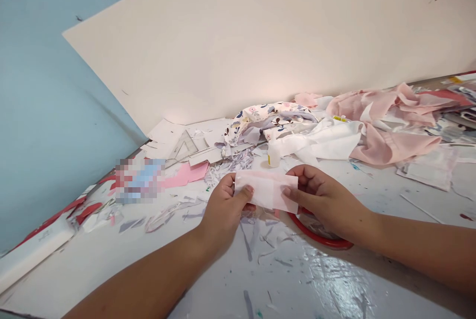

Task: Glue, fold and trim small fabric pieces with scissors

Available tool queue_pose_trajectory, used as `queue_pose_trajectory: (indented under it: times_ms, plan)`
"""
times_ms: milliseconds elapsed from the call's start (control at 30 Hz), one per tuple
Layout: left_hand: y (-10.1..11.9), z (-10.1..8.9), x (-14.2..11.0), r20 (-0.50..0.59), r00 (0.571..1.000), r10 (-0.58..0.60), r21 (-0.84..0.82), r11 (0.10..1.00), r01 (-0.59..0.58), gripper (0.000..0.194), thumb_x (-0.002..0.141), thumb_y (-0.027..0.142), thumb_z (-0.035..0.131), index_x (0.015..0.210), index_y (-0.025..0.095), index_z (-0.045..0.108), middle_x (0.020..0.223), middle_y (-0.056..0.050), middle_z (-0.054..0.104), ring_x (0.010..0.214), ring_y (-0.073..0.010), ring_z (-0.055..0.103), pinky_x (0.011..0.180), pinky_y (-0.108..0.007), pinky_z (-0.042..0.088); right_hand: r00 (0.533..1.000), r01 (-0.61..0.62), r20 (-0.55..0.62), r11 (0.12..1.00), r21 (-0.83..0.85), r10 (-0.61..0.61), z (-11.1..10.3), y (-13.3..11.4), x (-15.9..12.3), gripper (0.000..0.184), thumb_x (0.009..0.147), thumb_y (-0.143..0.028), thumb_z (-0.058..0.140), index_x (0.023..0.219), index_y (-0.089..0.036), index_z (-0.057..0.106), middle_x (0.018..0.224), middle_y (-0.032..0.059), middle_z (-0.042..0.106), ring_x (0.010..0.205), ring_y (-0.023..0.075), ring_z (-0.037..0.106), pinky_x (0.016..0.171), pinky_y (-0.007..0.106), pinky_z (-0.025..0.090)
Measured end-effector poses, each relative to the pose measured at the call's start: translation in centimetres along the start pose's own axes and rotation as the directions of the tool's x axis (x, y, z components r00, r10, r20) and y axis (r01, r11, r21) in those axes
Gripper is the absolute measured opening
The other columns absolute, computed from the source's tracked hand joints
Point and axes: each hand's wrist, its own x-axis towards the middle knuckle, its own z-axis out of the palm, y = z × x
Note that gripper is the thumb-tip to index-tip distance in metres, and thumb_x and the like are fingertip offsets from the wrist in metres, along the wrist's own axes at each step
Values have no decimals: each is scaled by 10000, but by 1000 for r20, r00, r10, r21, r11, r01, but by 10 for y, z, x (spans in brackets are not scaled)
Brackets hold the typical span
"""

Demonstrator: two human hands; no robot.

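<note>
The right hand [325,200] partly hides one red loop [332,243] on the desk [215,284] and, with the left hand [225,207], pinches one pale piece [266,192] just beyond. Farther: one bottle [273,156], one set square [177,147] left, one floral cloth [238,126].

I list, beyond the right hand [329,200]: one white cloth [334,141], pink cloth [394,146]. Beyond the left hand [223,205]: paper shreds [240,160], one flowered cloth [253,113]. Farther left of it: one pink sheet [191,174], one triangle ruler [174,149], one blue wall [48,111].
</note>
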Motion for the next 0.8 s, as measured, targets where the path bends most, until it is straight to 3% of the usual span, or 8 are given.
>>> queue_pose_trajectory:
  times_ms: [200,300,367,433,500,533,667,800]
  plan:
    - [5,-2,0,-17,1000,25,50,998,-24,249,715,354,622,907,209,556,773,12,563,572,-73,499,582,-236,446,1000,-10,-19,997,-76,9,0,-2,-2,233,757,-410,586,866,-237,474,658,-43,551,553,111,522,495,224,408]
    - [10,-7,3,-46,996,75,120,990,-69,270,685,344,652,894,204,556,769,16,569,566,-68,487,543,-211,419,996,66,-52,975,-214,-79,-4,-2,-2,189,805,-383,527,917,-241,471,733,-18,547,614,124,527,537,245,431]
    - [14,-9,4,-39,994,104,169,981,-96,299,657,305,681,890,201,525,746,20,575,566,-70,495,519,-197,404,965,206,-73,902,-378,-251,-6,-2,-2,192,815,-331,517,981,-250,463,867,20,539,761,160,539,639,285,459]
    - [16,-9,4,12,995,98,200,975,-98,342,654,278,686,918,209,481,705,28,577,558,-78,506,512,-199,403,899,371,1,760,-534,-439,-7,-5,-3,226,810,-270,521,1031,-262,475,1002,53,505,921,195,506,736,316,454]
    - [16,-8,2,83,994,66,227,970,-83,369,669,274,673,960,222,451,648,41,562,536,-84,501,506,-208,399,841,493,141,633,-597,-522,-5,-9,-4,259,818,-236,503,1075,-266,502,1051,68,490,985,209,483,779,326,441]
    - [16,-6,0,117,992,54,239,968,-81,371,679,274,664,975,225,445,630,45,554,534,-86,497,508,-211,395,834,520,203,607,-601,-513,-4,-11,-4,260,827,-234,489,1083,-266,520,1035,70,504,970,208,495,775,328,440]
    - [13,0,-5,200,979,41,287,953,-98,335,706,283,640,983,232,459,626,46,542,574,-87,494,546,-218,379,887,456,250,660,-597,-387,3,-16,-3,162,832,-257,491,947,-249,606,861,42,578,834,189,543,721,316,432]
    - [11,0,-3,209,978,28,289,953,-89,336,689,274,653,974,237,478,647,54,517,597,-89,500,572,-229,393,947,307,93,781,-543,-308,4,-15,1,153,835,-292,477,787,-247,615,792,4,601,765,167,549,672,285,413]
